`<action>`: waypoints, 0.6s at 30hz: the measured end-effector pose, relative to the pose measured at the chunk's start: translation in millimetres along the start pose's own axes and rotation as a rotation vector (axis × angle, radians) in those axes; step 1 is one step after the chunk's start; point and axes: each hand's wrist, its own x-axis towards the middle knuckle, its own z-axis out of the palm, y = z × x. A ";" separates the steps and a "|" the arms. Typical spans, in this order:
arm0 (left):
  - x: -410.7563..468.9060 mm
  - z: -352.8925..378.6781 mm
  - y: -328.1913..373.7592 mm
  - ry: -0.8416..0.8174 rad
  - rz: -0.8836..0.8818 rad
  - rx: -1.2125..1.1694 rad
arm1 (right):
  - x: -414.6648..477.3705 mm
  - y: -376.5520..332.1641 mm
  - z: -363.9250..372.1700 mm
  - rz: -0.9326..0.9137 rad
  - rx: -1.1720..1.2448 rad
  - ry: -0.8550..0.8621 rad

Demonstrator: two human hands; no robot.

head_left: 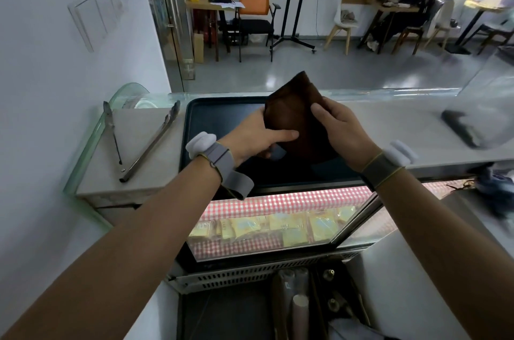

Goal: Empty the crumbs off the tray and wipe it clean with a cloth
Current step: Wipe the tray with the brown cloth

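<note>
- There is a single view, from a wide-angle camera worn on the person's head, looking forward and down along both forearms.
- It sits close above the counter; the tray lies just below the middle of the frame, with the left hand and right hand near the lens.
- The bottom edge takes in the display case under the counter.
- The top reaches across the room to the far wall, where straight lines bend towards the edges.
</note>
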 end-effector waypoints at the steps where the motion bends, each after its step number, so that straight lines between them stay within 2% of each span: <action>1: 2.8 1.6 0.1 -0.003 0.012 0.033 | -1.0 2.1 -4.2 0.025 0.015 -0.014; 5: 13.5 6.2 -5.7 0.019 -0.031 0.115 | -3.9 16.5 -20.2 0.085 -0.079 -0.040; 11: 19.7 13.1 -2.2 0.076 -0.086 0.123 | 0.4 33.8 -39.5 0.044 -0.288 0.076; 18: 31.9 42.4 8.6 0.068 0.007 0.033 | 15.5 49.9 -79.9 0.091 -0.296 0.216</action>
